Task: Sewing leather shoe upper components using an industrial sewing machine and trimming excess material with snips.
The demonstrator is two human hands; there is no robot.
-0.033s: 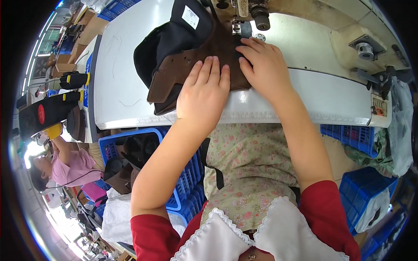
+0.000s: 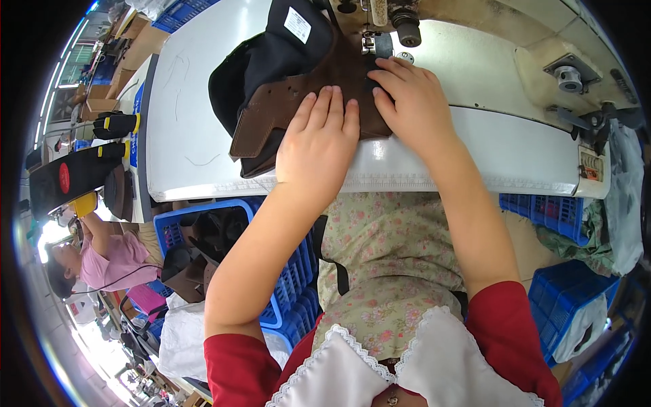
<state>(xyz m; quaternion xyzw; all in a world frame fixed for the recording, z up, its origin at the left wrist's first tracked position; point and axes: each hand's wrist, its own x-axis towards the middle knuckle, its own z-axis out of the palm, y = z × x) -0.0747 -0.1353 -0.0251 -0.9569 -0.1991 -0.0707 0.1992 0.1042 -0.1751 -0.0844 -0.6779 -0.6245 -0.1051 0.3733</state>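
A brown leather-like piece [image 2: 274, 105] with small holes along its edge lies on the white sewing machine table, joined or layered with black lining fabric [image 2: 281, 61]. The lining bears a white label [image 2: 297, 25]. My left hand [image 2: 319, 139] rests flat on the brown piece, fingers stretched out and close together. My right hand [image 2: 410, 98] lies at its right edge, close to the presser foot [image 2: 369, 45], with fingers extended and the thumb apart. Part of the brown piece is hidden under both hands.
The sewing machine [image 2: 502, 41] spans the back and right. A ruler strip [image 2: 400, 183] runs along the table's front edge. Blue crates [image 2: 291, 278] stand below left, one with dark pieces; another blue crate [image 2: 566, 292] is below right. A co-worker in pink [image 2: 122, 261] sits at left.
The brown piece, its black lining and my left hand have shifted very slightly away from me, toward the machine. My right hand stays nearly in place.
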